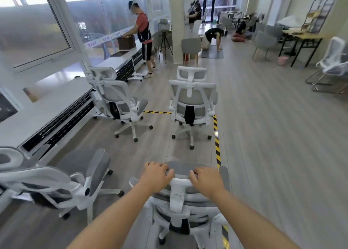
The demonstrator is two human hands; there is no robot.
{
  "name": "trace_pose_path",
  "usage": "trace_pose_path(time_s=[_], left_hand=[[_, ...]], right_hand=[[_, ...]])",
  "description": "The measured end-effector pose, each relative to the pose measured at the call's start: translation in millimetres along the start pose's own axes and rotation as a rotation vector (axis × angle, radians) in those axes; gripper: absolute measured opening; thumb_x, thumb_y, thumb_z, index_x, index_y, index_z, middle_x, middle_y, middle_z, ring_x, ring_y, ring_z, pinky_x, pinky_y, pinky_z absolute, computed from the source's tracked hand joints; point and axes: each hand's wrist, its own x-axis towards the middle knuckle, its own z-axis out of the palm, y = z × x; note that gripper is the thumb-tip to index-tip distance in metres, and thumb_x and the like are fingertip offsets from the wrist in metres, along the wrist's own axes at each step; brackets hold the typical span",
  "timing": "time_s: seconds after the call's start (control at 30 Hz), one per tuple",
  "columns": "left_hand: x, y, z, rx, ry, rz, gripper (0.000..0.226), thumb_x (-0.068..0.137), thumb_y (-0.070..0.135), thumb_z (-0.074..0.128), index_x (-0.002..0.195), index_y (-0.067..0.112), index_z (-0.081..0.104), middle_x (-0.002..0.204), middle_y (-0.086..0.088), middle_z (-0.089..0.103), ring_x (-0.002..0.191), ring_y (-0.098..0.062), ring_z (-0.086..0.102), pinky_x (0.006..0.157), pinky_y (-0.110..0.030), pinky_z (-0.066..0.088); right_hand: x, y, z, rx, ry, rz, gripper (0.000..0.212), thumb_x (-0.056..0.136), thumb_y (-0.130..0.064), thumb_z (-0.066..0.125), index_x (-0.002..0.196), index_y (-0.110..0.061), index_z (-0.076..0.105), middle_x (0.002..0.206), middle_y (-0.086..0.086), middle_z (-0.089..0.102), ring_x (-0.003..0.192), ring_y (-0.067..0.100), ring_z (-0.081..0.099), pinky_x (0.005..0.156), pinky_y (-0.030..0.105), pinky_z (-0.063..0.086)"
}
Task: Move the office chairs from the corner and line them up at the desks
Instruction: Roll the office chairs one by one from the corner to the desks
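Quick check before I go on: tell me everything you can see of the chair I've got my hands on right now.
The held chair is a white-framed office chair with grey mesh on headrest and backrest, seen from behind and above. It stands upright at the bottom centre, its back toward the camera. The left hand and right hand grip the top of its headrest, fingers curled over the edge. A grey armrest shows on each side, and a black caster at lower left. It stands on the grey wood-look floor, beside the yellow-black tape line.

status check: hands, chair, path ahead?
Left hand and right hand both grip held chair by its headrest. Chair ahead stands directly in path. Desks left.
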Motion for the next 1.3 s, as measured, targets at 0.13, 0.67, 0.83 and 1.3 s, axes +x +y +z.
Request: trace_pose_path(time_s=[0.13, 0.67, 0.83, 1.3], left_hand=[[12.6, -1.5, -2.8, -0.006, 0.006, 0.009, 0.058, 0.091, 0.056, 0.017, 0.108, 0.025, 0.062, 0.107, 0.002, 0.064, 0.102, -0.021, 0.052, 0.095, -0.038, 0.031], [16.6, 122.6, -21.7, -0.062, -0.195, 0.35, 0.046, 0.101, 0.048, 0.022, 0.119, 0.023, 0.056, 0.117, -0.005, 0.061, 0.102, -0.027, 0.057, 0.095, -0.045, 0.045], [2.8, 220.3, -20.0, 0.032, -0.163, 0.548, 0.049, 0.103, 0.044, 0.029, 0.144, 0.021, 0.04, 0.143, -0.007, 0.046, 0.126, -0.031, 0.046, 0.107, -0.046, 0.037], [-228.2, 602.3, 0.6, 0.153, -0.133, 1.068, 0.047, 0.101, 0.045, 0.032, 0.134, 0.02, 0.051, 0.133, -0.008, 0.055, 0.12, -0.031, 0.052, 0.102, -0.044, 0.037]], right_hand=[[8.8, 3.0, 0.3, -0.002, 0.031, -0.011, 0.05, 0.094, -0.047, 0.027, 0.063, -0.02, 0.054, 0.058, -0.003, 0.052, 0.058, 0.016, 0.049, 0.058, 0.033, 0.037], [-88.8, 92.5, -59.1, -0.013, -0.115, 0.481, 0.038, 0.103, -0.04, 0.03, 0.12, -0.018, 0.057, 0.118, 0.007, 0.061, 0.1, 0.03, 0.06, 0.081, 0.036, 0.045], [-177.4, 141.5, -92.1, -0.043, -0.092, 0.683, 0.043, 0.103, -0.041, 0.032, 0.129, -0.017, 0.056, 0.128, 0.01, 0.06, 0.111, 0.031, 0.059, 0.089, 0.036, 0.047], [-585.8, 266.9, -198.6, -0.101, 0.083, 1.181, 0.042, 0.101, -0.04, 0.035, 0.128, -0.016, 0.057, 0.132, 0.009, 0.059, 0.117, 0.033, 0.056, 0.093, 0.039, 0.046]])
